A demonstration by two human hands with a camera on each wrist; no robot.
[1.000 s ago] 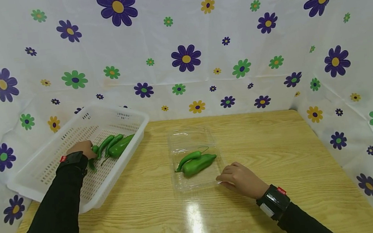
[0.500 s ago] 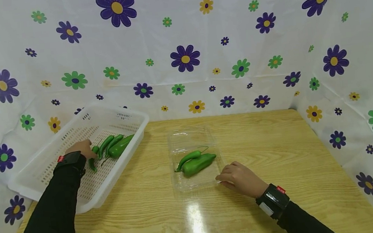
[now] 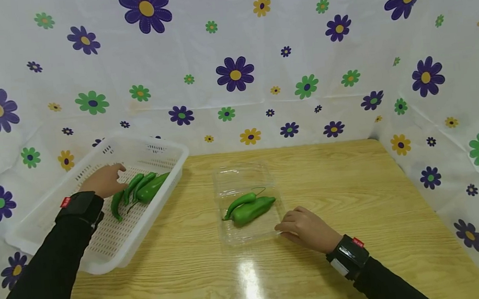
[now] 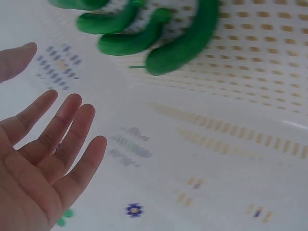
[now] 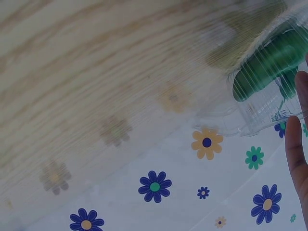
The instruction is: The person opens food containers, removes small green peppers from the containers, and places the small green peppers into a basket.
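Observation:
My left hand (image 3: pixel 104 181) is over the white slotted basket (image 3: pixel 152 213), its fingers spread and holding nothing, as the left wrist view shows too. Just to its right lie several thin green chili peppers (image 3: pixel 117 205) beside a fat green pepper (image 3: pixel 152 189). In the middle of the table a clear plastic box (image 3: pixel 248 237) lies with its lid (image 3: pixel 242 174) folded back. Inside are a slim green chili (image 3: pixel 240 201) and a thicker green pepper (image 3: pixel 254 210). My right hand (image 3: pixel 310 229) pinches the box's near right corner between fingers and thumb.
A wooden table (image 3: pixel 333 179) carries the basket at the left and the box at its middle. White flowered cloth (image 3: pixel 194 43) rises behind the table and along both sides. The basket's raised rim stands between my left hand and the box.
My left hand has risen off the peppers, shifting slightly left and opening, so more of the left chili shows. My right hand keeps its place at the box corner.

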